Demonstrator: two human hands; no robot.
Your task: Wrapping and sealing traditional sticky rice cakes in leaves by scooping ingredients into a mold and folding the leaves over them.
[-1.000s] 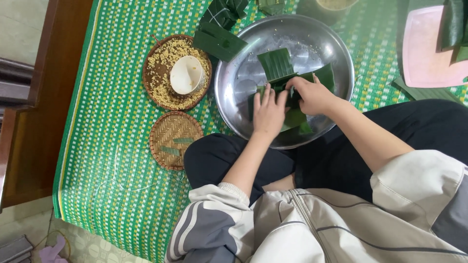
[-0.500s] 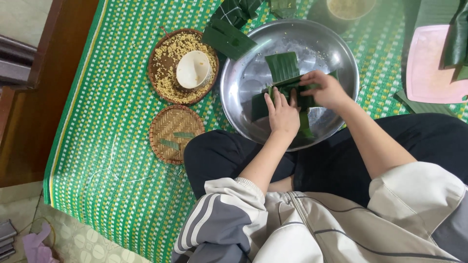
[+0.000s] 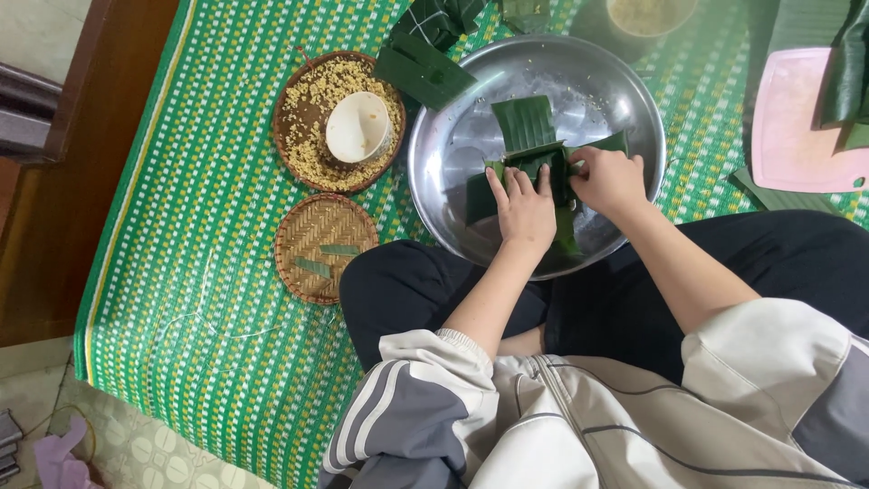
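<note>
Left hand (image 3: 522, 206) presses flat on the leaf parcel (image 3: 534, 167); right hand (image 3: 608, 179) pinches its edge; keep folds tight, inside the bowl (image 3: 444, 195).

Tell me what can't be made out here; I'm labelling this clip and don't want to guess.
Head view only:
- What lies inside the folded green leaves: covered by the left hand and right hand.
- The grip of both hands: fingertips are tucked into the leaves.
- The round container at the top: cut off by the edge.
- The grains in the woven tray: too small to identify.
</note>
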